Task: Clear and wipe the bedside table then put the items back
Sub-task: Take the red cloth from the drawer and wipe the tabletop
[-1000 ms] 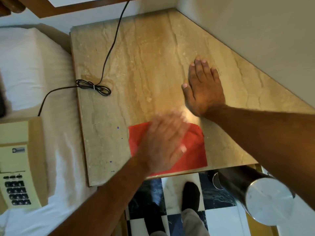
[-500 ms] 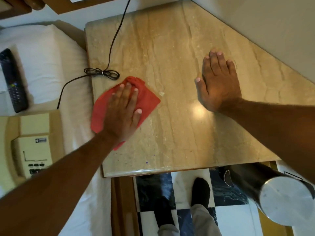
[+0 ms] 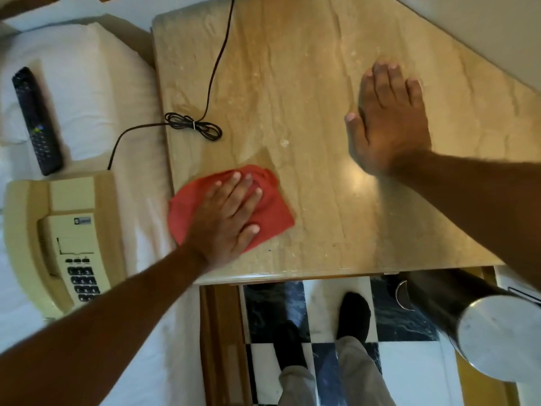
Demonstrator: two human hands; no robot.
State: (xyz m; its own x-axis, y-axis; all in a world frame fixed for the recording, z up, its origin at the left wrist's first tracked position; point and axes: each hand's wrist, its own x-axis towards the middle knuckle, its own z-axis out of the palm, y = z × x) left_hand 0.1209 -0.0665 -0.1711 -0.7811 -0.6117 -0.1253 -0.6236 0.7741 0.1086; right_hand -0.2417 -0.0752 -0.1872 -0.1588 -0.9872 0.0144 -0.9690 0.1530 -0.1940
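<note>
The beige marble bedside table (image 3: 307, 83) fills the middle of the view. My left hand (image 3: 228, 218) presses flat on a red cloth (image 3: 275, 215) near the table's front left corner. My right hand (image 3: 386, 121) lies flat, fingers together, on the bare marble at the right. A beige telephone (image 3: 58, 238) and a black remote control (image 3: 36, 121) lie on the white bed at the left. The phone's black cord (image 3: 193, 128) runs across the table's left part, with a tied bundle near the edge.
A shiny metal cylinder bin (image 3: 483, 326) stands on the floor at the lower right. My feet in black socks (image 3: 352, 315) stand on the black-and-white tiled floor in front of the table. A pale wall (image 3: 483, 30) borders the table's angled right side.
My left hand swept the red cloth from the front middle to the left edge near the cord, then back toward the front left corner. The right hand stayed flat on the marble.
</note>
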